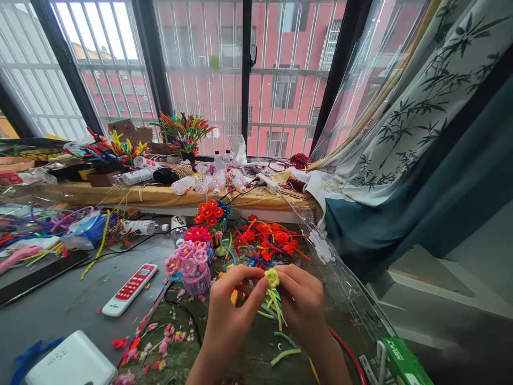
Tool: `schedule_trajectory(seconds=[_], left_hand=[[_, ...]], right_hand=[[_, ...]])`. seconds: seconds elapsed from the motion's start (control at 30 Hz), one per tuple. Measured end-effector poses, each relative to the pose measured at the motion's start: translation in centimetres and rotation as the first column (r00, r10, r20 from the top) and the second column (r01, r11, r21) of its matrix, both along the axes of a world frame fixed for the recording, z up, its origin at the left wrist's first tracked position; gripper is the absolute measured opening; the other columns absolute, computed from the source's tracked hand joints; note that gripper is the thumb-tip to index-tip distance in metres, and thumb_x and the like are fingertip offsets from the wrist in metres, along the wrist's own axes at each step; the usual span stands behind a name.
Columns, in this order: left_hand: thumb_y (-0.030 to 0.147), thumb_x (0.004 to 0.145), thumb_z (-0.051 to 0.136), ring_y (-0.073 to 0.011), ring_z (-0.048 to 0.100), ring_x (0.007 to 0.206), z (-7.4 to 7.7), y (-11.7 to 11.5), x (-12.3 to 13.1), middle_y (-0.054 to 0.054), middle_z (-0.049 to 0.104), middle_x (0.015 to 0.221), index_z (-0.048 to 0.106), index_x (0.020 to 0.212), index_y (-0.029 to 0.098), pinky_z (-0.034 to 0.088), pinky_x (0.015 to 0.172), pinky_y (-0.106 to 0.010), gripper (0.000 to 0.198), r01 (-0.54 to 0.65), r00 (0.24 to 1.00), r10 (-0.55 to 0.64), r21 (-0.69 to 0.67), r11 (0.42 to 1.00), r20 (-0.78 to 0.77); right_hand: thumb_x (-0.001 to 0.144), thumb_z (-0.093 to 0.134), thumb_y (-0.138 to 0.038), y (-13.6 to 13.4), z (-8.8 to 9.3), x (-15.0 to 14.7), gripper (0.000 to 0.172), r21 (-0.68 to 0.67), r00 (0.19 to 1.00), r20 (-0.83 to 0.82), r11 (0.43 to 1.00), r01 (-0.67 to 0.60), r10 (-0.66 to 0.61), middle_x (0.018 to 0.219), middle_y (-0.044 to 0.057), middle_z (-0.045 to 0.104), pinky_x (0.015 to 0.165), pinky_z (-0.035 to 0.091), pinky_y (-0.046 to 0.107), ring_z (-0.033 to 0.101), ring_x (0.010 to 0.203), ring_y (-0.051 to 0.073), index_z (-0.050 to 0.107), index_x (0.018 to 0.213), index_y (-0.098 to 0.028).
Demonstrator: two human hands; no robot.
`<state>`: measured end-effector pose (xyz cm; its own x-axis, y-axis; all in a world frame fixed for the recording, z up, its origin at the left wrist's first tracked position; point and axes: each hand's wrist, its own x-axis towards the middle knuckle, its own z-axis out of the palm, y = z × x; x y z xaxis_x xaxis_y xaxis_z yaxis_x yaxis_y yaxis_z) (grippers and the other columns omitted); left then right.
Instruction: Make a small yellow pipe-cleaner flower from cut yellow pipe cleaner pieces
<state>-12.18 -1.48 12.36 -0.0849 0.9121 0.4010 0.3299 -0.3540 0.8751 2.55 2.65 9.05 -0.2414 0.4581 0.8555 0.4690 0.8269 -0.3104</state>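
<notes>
Between my two hands is a small pale yellow fuzzy flower [272, 278], made of bent pipe cleaner. My left hand [236, 299] pinches its left side with thumb and index finger. On its right side, the fingers of my right hand [302, 297] are closed on it. Below the flower, several yellow-green pipe cleaner pieces [274, 306] lie partly hidden by my right hand. A short light green piece [285, 356] rests on the dark table nearer to me.
Pink flowers in a striped pot [196, 279] stand left of my hands, red flowers [210, 212] behind. Red pipe cleaners [272, 239] lie beyond. At left are a red-and-white remote [130, 290], a white power bank [72, 362] and scraps [164, 342]. A green box [404, 361] is at lower right.
</notes>
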Motion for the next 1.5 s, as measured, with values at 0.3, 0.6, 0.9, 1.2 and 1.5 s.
schedule_trajectory(seconds=[0.3, 0.6, 0.9, 1.2, 1.5], left_hand=[[0.023, 0.084, 0.067, -0.0103, 0.052, 0.053, 0.4, 0.2, 0.0, 0.002, 0.068, 0.064, 0.072, 0.076, 0.019, 0.043, 0.051, -0.020, 0.011, -0.034, 0.986, 0.069, 0.221, 0.975, -0.150], [0.019, 0.081, 0.069, -0.0107, 0.053, 0.052, 0.9, 0.0, 0.1, 0.003, 0.064, 0.059, 0.070, 0.072, 0.019, 0.042, 0.050, -0.020, 0.010, -0.067, 0.958, 0.146, 0.302, 0.951, -0.248], [0.025, 0.086, 0.066, -0.0111, 0.056, 0.052, 0.2, 0.9, -0.4, 0.002, 0.069, 0.065, 0.073, 0.087, 0.020, 0.044, 0.049, -0.020, 0.008, -0.057, 0.973, 0.101, 0.206, 0.977, -0.209], [0.013, 0.085, 0.070, -0.0126, 0.065, 0.067, 0.2, 2.4, 0.6, 0.000, 0.071, 0.076, 0.065, 0.090, 0.020, 0.051, 0.064, -0.021, 0.011, -0.090, 0.879, 0.339, 0.580, 0.809, -0.335], [0.008, 0.084, 0.068, -0.0157, 0.064, 0.063, -0.6, 2.8, -1.2, -0.001, 0.073, 0.075, 0.064, 0.088, 0.020, 0.048, 0.064, -0.027, 0.013, 0.017, 0.813, 0.381, 0.672, 0.741, -0.441]], right_hand=[[0.097, 0.047, -0.018, -0.2, -0.2, 0.1, 0.028, -0.131, 0.996, -0.038, 0.987, -0.089, 0.085, 0.072, 0.006, 0.069, 0.058, 0.043, 0.027, 0.062, 0.063, 0.017, 0.064, 0.075, -0.019], [0.097, 0.047, -0.021, -0.2, -0.1, 0.2, 0.029, -0.253, 0.993, 0.021, 0.962, -0.105, 0.114, 0.064, 0.003, 0.060, 0.055, 0.035, 0.027, 0.053, 0.057, 0.016, 0.060, 0.071, -0.019], [0.100, 0.047, -0.033, 0.7, 0.3, -0.2, 0.035, -0.367, 0.950, -0.232, 0.885, -0.286, 0.210, 0.061, -0.002, 0.055, 0.051, 0.035, 0.023, 0.050, 0.054, 0.013, 0.056, 0.069, -0.019], [0.100, 0.050, -0.035, 2.3, 0.4, -0.1, 0.034, -0.256, 0.933, -0.276, 0.917, -0.304, 0.232, 0.063, -0.001, 0.059, 0.051, 0.035, 0.025, 0.052, 0.054, 0.013, 0.058, 0.071, -0.019], [0.100, 0.046, -0.026, 2.3, 0.6, -1.6, 0.031, -0.168, 0.977, -0.151, 0.970, -0.173, 0.148, 0.065, 0.002, 0.064, 0.054, 0.040, 0.026, 0.058, 0.057, 0.015, 0.060, 0.073, -0.020]])
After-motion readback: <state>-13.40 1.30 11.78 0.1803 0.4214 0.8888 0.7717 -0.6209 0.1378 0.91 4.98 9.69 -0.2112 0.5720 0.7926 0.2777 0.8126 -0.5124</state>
